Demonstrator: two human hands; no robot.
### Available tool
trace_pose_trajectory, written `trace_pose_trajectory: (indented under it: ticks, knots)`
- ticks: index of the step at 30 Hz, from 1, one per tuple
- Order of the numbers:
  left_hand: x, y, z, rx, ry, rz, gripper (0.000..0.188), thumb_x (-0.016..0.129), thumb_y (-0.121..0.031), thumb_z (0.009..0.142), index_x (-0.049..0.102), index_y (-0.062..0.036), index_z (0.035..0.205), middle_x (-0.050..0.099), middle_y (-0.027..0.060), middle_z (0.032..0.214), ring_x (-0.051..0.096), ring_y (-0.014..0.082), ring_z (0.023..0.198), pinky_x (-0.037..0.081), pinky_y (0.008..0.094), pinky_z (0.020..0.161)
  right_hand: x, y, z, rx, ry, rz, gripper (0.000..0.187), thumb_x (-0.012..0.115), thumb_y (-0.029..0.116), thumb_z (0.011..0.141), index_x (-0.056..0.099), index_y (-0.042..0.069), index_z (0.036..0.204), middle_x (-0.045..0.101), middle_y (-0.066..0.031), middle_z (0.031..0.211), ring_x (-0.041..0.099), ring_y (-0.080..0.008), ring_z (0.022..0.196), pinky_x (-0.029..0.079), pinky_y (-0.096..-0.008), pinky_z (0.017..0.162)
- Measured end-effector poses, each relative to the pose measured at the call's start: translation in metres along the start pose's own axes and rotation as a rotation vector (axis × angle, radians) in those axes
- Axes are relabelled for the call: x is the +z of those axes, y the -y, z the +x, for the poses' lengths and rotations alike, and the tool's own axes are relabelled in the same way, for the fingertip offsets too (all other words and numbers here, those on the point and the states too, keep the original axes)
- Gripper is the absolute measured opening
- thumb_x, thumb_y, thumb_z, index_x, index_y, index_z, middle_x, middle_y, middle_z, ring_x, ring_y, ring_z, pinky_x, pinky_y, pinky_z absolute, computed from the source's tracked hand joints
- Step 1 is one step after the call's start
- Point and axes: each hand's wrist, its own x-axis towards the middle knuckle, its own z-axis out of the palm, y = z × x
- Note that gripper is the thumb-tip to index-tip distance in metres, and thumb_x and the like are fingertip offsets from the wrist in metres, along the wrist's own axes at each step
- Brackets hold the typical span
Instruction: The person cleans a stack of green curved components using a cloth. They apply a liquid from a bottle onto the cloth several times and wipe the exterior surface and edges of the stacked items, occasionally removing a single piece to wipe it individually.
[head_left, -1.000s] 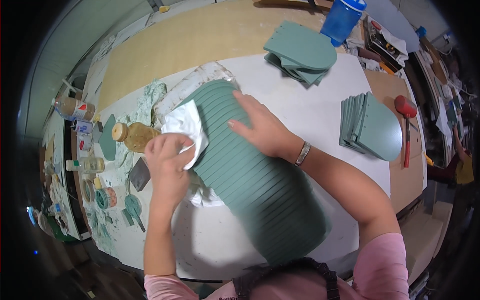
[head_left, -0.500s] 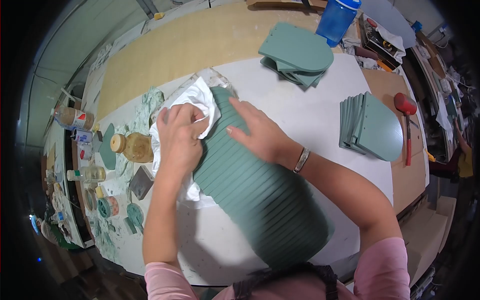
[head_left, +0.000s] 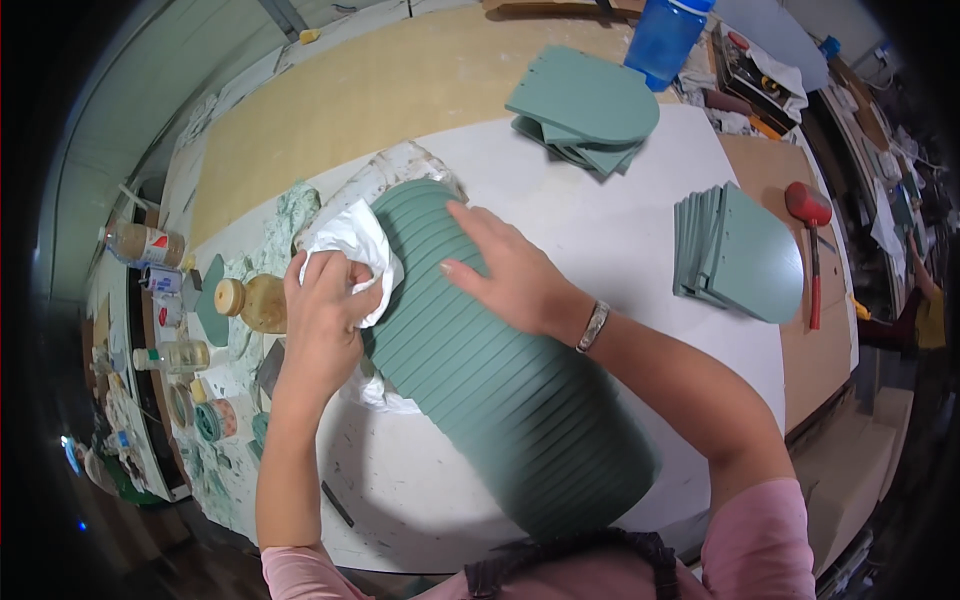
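A long row of overlapping green round-ended panels [head_left: 500, 390] leans diagonally across the white table, from its middle down to my body. My left hand [head_left: 332, 305] is closed on a crumpled white cloth [head_left: 350, 243], which lies against the left edge of the panels near their far end. Flat along their right side rests my right hand [head_left: 510, 270], its fingers stretched out and the thumb apart. More white cloth or paper shows beneath my left wrist. The far end of the row lies on a stained wrapped block [head_left: 395, 165].
Green panels stand stacked at the back [head_left: 585, 95] and at the right [head_left: 745, 255]. A red mallet [head_left: 808, 205] lies on cardboard beyond the right stack. Left are a jar of amber liquid [head_left: 262, 303], bottles and green-smeared scraps. A blue bottle [head_left: 667, 45] stands at the back.
My left hand has drawn the cloth left and slightly down, uncovering the far end of the panels. My right hand has stayed almost in place on them.
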Motion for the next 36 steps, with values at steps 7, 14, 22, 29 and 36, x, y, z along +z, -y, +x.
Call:
trace_pose_trajectory:
  ticks: [7,14,22,29,36]
  knots:
    - [-0.002,-0.006,0.028,0.117,-0.034,0.025,0.027,0.059,0.007,0.071,0.073,-0.008,0.088,0.057,0.0061,0.095,0.057,0.0262,0.105,0.035,0.0571,0.109,0.002,0.001,0.004,0.022,0.048,0.086,0.068,0.058,0.038,0.097,0.037,0.0,0.15,0.053,-0.0248,0.134,0.053,-0.0424,0.123,0.044,-0.0475,0.105]
    - [0.003,-0.011,0.033,0.128,-0.036,0.037,0.039,0.058,0.01,0.068,0.075,-0.0081,0.099,0.056,0.0066,0.096,0.056,0.026,0.105,0.037,0.0546,0.109,0.002,0.007,0.006,0.045,0.06,0.087,0.068,0.058,0.039,0.097,0.037,0.001,0.15,0.051,-0.0243,0.136,0.051,-0.0422,0.126,0.043,-0.0474,0.107]
    - [0.018,0.035,-0.027,-0.134,-0.18,0.036,0.029,0.058,0.008,0.065,0.07,-0.003,0.089,0.057,0.0075,0.092,0.058,0.0281,0.1,0.036,0.0535,0.107,-0.005,-0.002,0.002,0.045,0.029,0.078,0.068,0.058,0.039,0.097,0.037,0.001,0.15,0.051,-0.0241,0.137,0.051,-0.0424,0.126,0.043,-0.0475,0.107]
    - [-0.004,0.013,0.01,-0.078,-0.125,0.086,0.021,0.058,0.009,0.067,0.069,-0.0035,0.08,0.057,0.0056,0.093,0.057,0.0269,0.104,0.034,0.0557,0.108,0.002,-0.001,0.005,0.025,0.053,0.114,0.068,0.06,0.037,0.097,0.037,0.001,0.15,0.051,-0.0248,0.138,0.05,-0.0423,0.128,0.042,-0.0467,0.108]
    - [-0.001,0.015,0.006,-0.083,-0.134,0.076,0.02,0.057,0.01,0.066,0.067,-0.0037,0.076,0.056,0.0061,0.091,0.057,0.0274,0.103,0.033,0.0554,0.11,-0.005,0.015,0.008,0.097,0.131,0.126,0.067,0.06,0.032,0.099,0.035,0.0,0.152,0.046,-0.0214,0.148,0.045,-0.0357,0.137,0.036,-0.0407,0.115]
